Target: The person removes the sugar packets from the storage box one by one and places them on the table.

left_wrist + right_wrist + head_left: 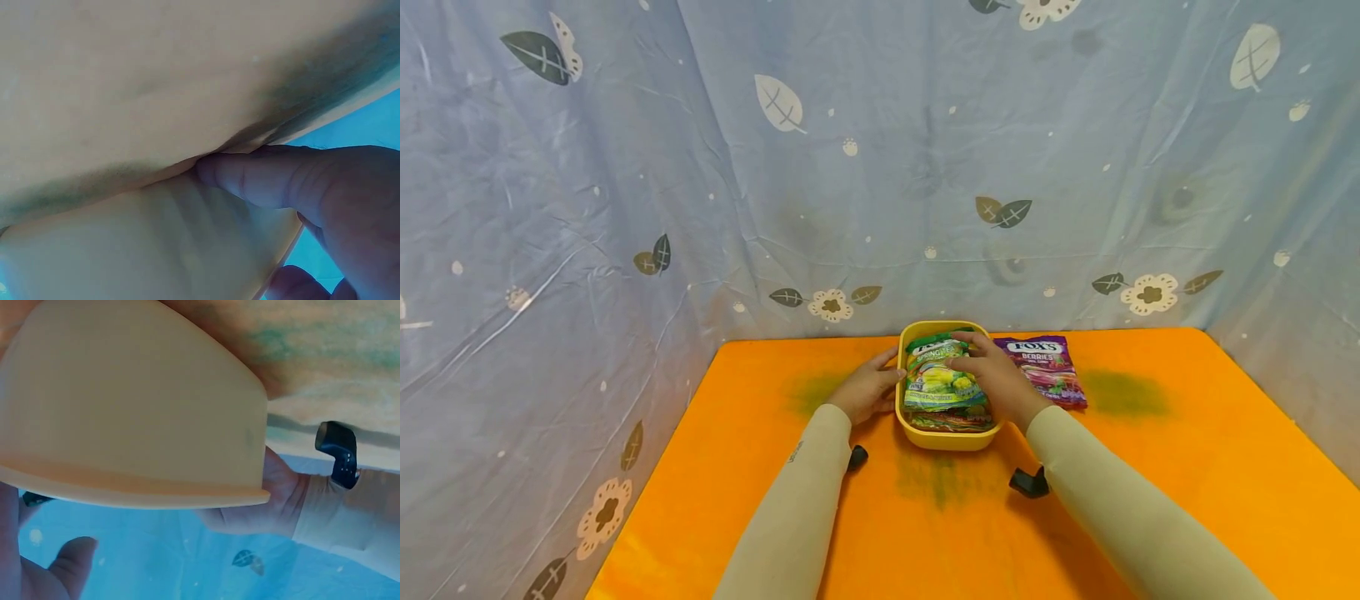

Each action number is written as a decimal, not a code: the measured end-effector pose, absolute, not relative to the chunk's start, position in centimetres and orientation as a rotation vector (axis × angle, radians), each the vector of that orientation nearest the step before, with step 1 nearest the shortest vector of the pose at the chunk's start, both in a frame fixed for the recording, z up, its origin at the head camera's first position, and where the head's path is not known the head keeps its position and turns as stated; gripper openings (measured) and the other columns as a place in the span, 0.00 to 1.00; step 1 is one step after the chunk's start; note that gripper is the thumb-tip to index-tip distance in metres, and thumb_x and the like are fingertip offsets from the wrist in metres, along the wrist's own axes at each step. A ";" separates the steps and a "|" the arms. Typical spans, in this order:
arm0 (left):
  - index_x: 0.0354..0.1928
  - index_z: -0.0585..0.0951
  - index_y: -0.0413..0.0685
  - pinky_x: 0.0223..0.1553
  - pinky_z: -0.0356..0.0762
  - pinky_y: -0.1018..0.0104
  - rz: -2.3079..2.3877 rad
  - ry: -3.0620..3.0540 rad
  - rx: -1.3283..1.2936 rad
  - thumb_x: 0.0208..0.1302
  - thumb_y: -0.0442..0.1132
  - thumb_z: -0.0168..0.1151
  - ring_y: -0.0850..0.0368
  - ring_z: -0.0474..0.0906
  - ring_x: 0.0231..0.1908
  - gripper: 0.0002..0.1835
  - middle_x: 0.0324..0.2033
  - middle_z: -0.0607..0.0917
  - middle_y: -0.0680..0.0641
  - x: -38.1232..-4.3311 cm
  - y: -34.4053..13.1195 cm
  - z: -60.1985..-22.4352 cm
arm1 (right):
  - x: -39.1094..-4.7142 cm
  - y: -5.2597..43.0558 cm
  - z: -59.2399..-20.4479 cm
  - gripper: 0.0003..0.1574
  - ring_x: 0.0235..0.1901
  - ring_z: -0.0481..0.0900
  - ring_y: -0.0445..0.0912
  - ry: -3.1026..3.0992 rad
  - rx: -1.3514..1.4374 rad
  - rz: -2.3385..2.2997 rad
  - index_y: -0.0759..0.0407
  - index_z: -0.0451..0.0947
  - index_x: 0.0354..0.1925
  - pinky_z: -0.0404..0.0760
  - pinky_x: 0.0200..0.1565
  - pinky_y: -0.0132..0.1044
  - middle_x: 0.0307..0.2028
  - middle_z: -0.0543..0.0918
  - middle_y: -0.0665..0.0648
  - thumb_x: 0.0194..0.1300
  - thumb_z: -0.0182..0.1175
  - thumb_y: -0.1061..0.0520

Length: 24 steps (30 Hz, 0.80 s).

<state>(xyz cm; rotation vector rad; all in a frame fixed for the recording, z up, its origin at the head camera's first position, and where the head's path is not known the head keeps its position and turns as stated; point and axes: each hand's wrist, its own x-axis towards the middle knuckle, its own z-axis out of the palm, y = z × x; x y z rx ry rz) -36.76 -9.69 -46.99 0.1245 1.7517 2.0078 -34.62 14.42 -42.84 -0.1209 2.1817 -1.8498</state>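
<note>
A yellow plastic container (950, 442) stands on the orange table, with a green Fox's Spring Tea candy packet (934, 379) lying on top inside it. Under that packet, a darker packet (951, 419) shows along the near side. The left hand (870, 390) rests against the container's left side; in the left wrist view its thumb (250, 178) touches the wall. Over the container's right rim reaches the right hand (1000, 377), its thumb and fingers spread on the green packet's upper right. A purple Fox's Berries packet (1051, 367) lies right of the container, partly behind the right hand.
The orange tabletop (1180, 467) carries dark green smudges. A pale blue curtain (895, 183) with leaf and flower prints hangs behind the table and at both sides. Black wrist devices (1028, 483) stick out under both forearms.
</note>
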 end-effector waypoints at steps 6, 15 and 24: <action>0.75 0.53 0.64 0.47 0.77 0.51 2.005 1.734 0.135 0.72 0.39 0.53 0.49 0.77 0.52 0.34 0.58 0.75 0.45 -36.8 -9.7 -47.0 | -35.0 14.4 -43.2 0.40 0.66 0.56 0.59 2.204 -0.228 -1.728 0.35 0.58 0.70 0.55 0.62 0.63 0.70 0.53 0.52 0.64 0.62 0.46; 0.75 0.54 0.65 0.46 0.78 0.52 1.998 1.759 0.111 0.71 0.41 0.54 0.49 0.77 0.52 0.34 0.59 0.74 0.45 -36.9 -9.8 -47.2 | -35.4 13.9 -43.3 0.38 0.50 0.75 0.55 2.187 -0.215 -1.697 0.40 0.61 0.68 0.76 0.51 0.49 0.59 0.67 0.58 0.64 0.63 0.53; 0.74 0.55 0.65 0.46 0.78 0.52 1.993 1.760 0.122 0.71 0.41 0.54 0.50 0.76 0.53 0.33 0.59 0.73 0.45 -37.1 -9.7 -47.3 | -35.7 13.0 -43.9 0.40 0.46 0.77 0.54 2.179 -0.198 -1.748 0.41 0.59 0.70 0.79 0.46 0.44 0.58 0.68 0.58 0.65 0.62 0.58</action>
